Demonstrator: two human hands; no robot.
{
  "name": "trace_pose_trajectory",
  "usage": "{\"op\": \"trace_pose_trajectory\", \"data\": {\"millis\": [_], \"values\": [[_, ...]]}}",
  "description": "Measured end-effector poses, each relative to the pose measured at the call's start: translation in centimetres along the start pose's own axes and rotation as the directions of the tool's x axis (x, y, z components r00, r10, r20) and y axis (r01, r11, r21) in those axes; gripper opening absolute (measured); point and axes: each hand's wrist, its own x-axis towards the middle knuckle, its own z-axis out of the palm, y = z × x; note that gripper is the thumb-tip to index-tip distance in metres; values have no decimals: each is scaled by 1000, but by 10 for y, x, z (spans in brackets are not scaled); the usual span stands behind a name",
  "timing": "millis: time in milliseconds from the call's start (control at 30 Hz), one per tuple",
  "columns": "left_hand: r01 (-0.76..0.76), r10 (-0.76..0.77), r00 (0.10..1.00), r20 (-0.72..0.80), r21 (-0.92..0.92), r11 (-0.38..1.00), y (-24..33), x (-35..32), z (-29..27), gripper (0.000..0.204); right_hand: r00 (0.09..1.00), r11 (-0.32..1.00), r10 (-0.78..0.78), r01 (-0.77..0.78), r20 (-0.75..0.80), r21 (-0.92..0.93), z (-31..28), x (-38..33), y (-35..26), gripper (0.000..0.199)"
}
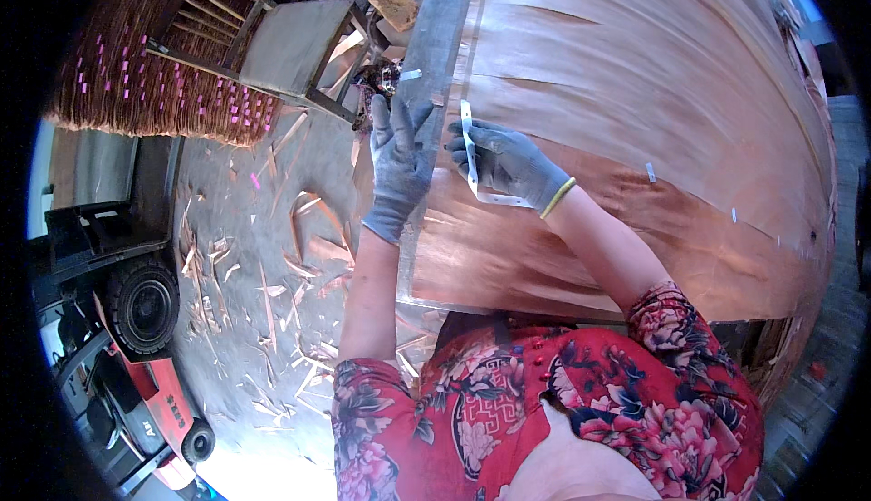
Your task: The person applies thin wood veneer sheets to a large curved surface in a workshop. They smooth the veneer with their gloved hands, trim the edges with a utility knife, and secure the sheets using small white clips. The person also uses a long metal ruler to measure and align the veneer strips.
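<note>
The person stood at a stack of thin reddish wood veneer sheets (635, 138), both hands in grey knit gloves. The left hand (399, 161) lay flat with its fingers (392, 118) stretched out and close together, pressing on the grey metal straightedge (434, 56) that ran along the sheet's left border; the palm held the strip down just beside the veneer's edge. The right hand (508, 163) curled its fingers (472, 149) around a narrow white strip of tape (470, 152), pinching it near its upper part, while the loose tail of the strip looped under the hand and lay on the veneer below the knuckles. The step in hand looked like mending or joining the veneer with tape at its edge: the strip was held but not yet pressed flat. Judging from that, the next move called for laying the tape down across the seam just right of the left fingertips and rubbing it flat without wrinkling the thin sheet.
</note>
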Motion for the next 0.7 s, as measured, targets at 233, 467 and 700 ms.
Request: {"op": "trace_pose_trajectory", "data": {"millis": [233, 467, 700], "values": [[-157, 149, 985, 87, 89, 984, -20, 24, 5, 87, 1000, 986, 15, -17, 14, 163, 11, 11, 5, 19], [-91, 107, 979, 173, -101, 991, -42, 32, 11, 90, 999, 965, 6, -17, 42, 261, 12, 16, 18, 20], [515, -328, 850, 412, -520, 682, -29, 32, 8, 77, 998, 932, -5, -15, 55, 363, 8, 20, 21, 24]]}}
